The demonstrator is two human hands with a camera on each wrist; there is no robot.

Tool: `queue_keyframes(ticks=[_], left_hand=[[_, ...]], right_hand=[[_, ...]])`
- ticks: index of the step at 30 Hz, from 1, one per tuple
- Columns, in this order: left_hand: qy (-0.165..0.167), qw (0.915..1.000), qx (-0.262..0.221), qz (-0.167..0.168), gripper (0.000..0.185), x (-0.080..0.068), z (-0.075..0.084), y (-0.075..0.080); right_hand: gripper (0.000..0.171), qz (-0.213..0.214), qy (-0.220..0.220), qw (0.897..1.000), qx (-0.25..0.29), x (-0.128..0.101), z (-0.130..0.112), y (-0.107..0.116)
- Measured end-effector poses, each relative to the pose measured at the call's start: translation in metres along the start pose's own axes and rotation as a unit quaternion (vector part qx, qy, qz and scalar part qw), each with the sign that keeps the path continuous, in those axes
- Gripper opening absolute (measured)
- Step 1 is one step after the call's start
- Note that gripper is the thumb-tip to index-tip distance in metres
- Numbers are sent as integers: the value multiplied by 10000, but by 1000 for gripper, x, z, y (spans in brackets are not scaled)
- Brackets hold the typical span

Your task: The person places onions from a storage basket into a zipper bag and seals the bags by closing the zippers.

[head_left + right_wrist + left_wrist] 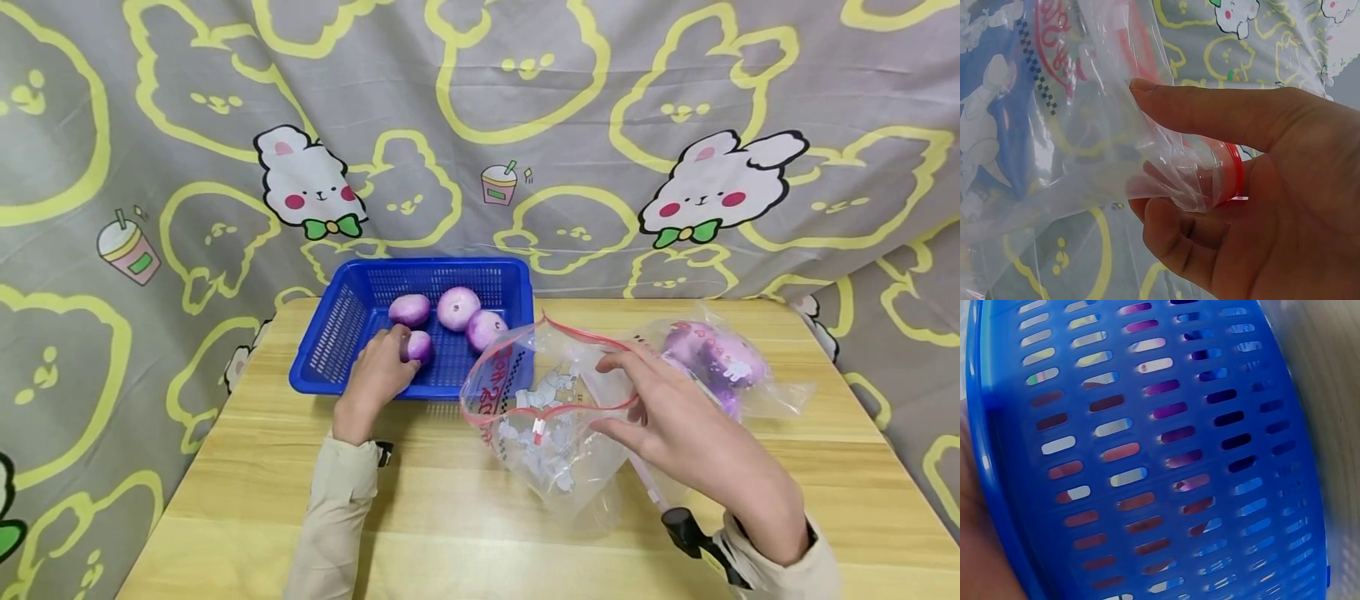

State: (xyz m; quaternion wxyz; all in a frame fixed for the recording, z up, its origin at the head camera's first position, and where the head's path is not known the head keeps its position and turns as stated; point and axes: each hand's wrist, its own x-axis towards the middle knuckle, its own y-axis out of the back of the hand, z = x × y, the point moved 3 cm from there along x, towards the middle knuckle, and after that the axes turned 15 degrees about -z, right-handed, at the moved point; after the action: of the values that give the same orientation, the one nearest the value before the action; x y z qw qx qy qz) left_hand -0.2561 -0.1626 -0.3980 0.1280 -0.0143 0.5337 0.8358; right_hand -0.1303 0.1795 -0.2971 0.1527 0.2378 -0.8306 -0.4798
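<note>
My left grip (378, 367) is clamped on a purple onion (420, 347).
It is inside the blue basket (450, 367); my right grip (690, 425), fingers curled, holds the clear bag (551, 442).

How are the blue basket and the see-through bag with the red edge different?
The blue basket is coloured and full of little slots, while the see-through bag is clear with printed pictures. The basket is stiff-looking with straight sides; the bag is crinkly and floppy. The basket stands on the table, but the bag has its edge held by the right hand. Both are open at the top.
</note>
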Motion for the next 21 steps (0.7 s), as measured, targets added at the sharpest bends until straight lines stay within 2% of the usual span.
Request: queue_keyframes(ticks=[4,12,17,21], left_hand=[[120,9999,-21,-8,42,0,-1,0],[52,9998,-201,-14,38,2,-1,-1],[-7,9996,-254,-124,46,3,0,0],[-203,9994,-277,-43,56,2,1,2]], right_hand=[[50,62,16,10000,-16,-2,1,3],[49,-122,14,9999,-72,-5,-5,1],[52,-75,114,9997,-203,-6,-9,-1],[54,-160,118,9997,-122,-6,-12,-2]])
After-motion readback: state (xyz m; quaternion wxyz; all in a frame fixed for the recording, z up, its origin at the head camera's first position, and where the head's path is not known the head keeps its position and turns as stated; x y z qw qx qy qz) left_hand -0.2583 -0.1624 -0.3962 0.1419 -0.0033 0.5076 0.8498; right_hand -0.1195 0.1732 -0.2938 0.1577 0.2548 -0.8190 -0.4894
